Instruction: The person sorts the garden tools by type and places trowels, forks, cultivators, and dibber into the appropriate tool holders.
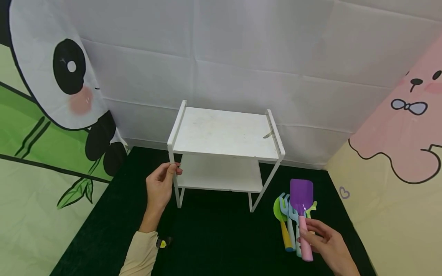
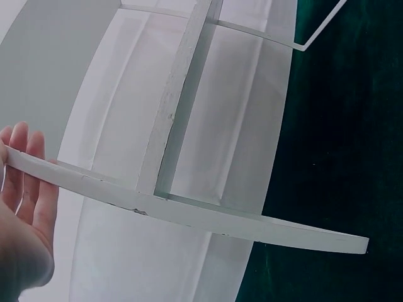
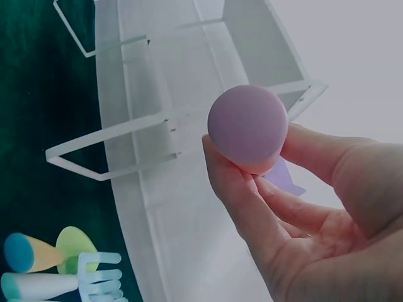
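My left hand [image 1: 160, 186] grips the front left leg of a white two-tier shelf [image 1: 221, 132], fingers wrapped round the post just below the top board. The left wrist view has the hand [image 2: 31, 195] at its left edge, on the white frame bar [image 2: 189, 214]. My right hand [image 1: 324, 239] pinches the pink handle of a toy shovel [image 1: 301, 197] with a purple blade, which points up and away. Seen from the right wrist, the round handle end [image 3: 247, 129] faces the camera between thumb and fingers, and the blade is mostly hidden behind it.
Below the shovel, on the dark green cloth [image 1: 214, 237], lie a green and yellow toy spade [image 1: 286, 234] and blue toy rakes [image 1: 291, 226]. Behind the shelf hangs a white sheet [image 1: 235, 69]. Cartoon-printed cloths stand left [image 1: 34, 184] and right [image 1: 386, 180].
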`<action>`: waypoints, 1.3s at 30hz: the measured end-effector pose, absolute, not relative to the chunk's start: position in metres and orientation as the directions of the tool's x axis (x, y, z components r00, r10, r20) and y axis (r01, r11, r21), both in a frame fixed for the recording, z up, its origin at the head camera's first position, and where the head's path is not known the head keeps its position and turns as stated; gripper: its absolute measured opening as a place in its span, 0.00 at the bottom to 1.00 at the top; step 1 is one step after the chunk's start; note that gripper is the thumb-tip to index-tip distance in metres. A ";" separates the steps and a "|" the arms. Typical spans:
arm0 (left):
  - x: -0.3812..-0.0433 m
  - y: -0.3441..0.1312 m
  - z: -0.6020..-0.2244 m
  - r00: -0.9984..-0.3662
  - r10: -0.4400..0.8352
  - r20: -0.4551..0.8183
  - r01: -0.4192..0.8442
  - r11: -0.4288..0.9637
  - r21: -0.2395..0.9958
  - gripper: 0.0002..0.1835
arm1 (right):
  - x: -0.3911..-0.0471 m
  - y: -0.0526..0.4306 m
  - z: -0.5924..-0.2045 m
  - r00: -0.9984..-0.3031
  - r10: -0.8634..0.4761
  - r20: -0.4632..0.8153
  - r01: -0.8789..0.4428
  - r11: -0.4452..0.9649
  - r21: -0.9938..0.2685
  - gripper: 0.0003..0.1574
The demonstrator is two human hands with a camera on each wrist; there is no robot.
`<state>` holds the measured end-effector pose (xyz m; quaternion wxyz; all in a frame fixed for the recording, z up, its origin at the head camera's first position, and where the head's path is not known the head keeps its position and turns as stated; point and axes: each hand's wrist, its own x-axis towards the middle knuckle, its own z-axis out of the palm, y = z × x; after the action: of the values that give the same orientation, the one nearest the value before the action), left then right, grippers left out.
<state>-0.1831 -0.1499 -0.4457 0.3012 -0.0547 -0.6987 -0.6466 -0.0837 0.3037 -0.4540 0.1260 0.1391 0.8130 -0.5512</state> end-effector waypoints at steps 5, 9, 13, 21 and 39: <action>-0.183 -0.150 -0.445 -0.816 -0.312 0.486 0.463 0.149 0.874 0.10 | -0.081 0.297 -0.445 -0.937 0.076 -0.340 0.343 0.367 -0.864 0.39; -0.183 -0.150 -0.445 -0.816 -0.312 0.486 0.464 0.147 0.874 0.11 | -0.077 0.290 -0.435 -0.943 0.061 -0.326 0.324 0.374 -0.869 0.36; -0.182 -0.150 -0.444 -0.814 -0.311 0.490 0.469 0.144 0.871 0.10 | -0.075 0.284 -0.427 -0.948 0.041 -0.315 0.306 0.381 -0.872 0.36; -0.181 -0.149 -0.444 -0.817 -0.313 0.484 0.466 0.138 0.874 0.10 | -0.072 0.274 -0.415 -0.957 -0.018 -0.290 0.269 0.323 -0.907 0.35; -0.180 -0.149 -0.443 -0.809 -0.320 0.493 0.478 0.131 0.868 0.09 | -0.078 0.256 -0.398 -0.965 -0.253 -0.074 -0.003 0.290 -0.957 0.30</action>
<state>-0.1802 -0.1493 -0.4431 0.3040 -0.0573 -0.6879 -0.6566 -0.0781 0.2557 -0.3983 0.1059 -0.0804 0.7960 -0.5905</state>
